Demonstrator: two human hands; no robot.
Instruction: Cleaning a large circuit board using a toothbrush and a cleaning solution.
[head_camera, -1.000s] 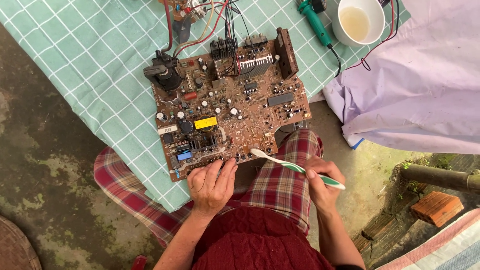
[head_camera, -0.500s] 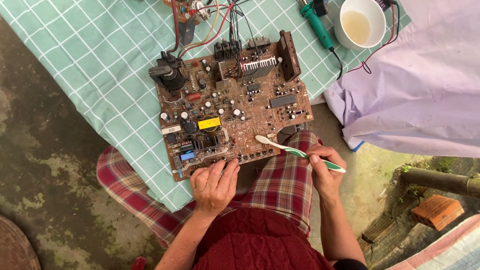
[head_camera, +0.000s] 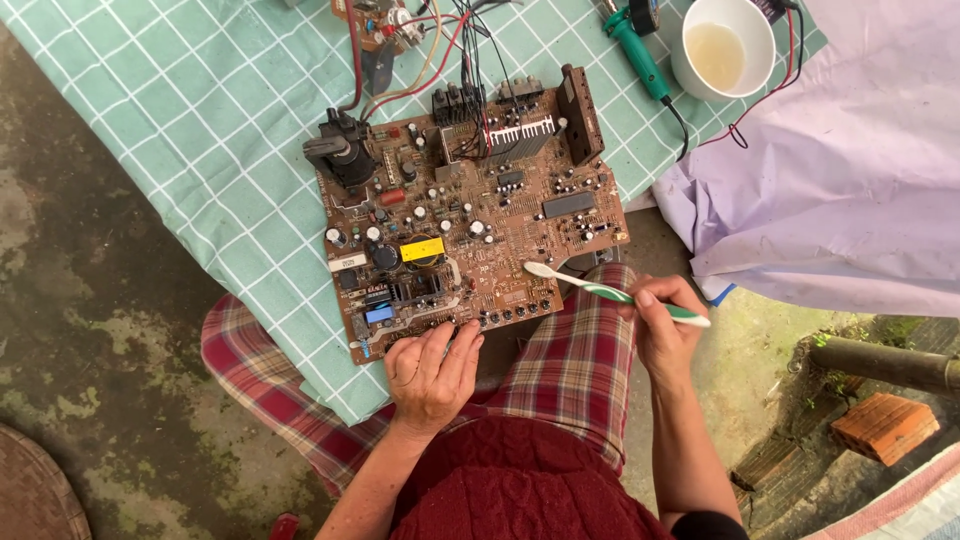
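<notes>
The brown circuit board (head_camera: 470, 210) lies on the green checked cloth (head_camera: 200, 110) at the tabletop's near edge, overhanging toward the lap. The left hand (head_camera: 432, 375) presses its fingers, slightly apart, on the board's near edge. The right hand (head_camera: 665, 330) has its fingers closed on a green-and-white toothbrush (head_camera: 610, 292), whose bristle head seems to touch the board. A white cup (head_camera: 722, 45) stands near the far edge.

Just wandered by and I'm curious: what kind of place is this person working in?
Probably an outdoor home repair spot: a circuit board lies on a checked tablecloth beside a soldering iron, over mossy concrete ground with loose bricks.
</notes>
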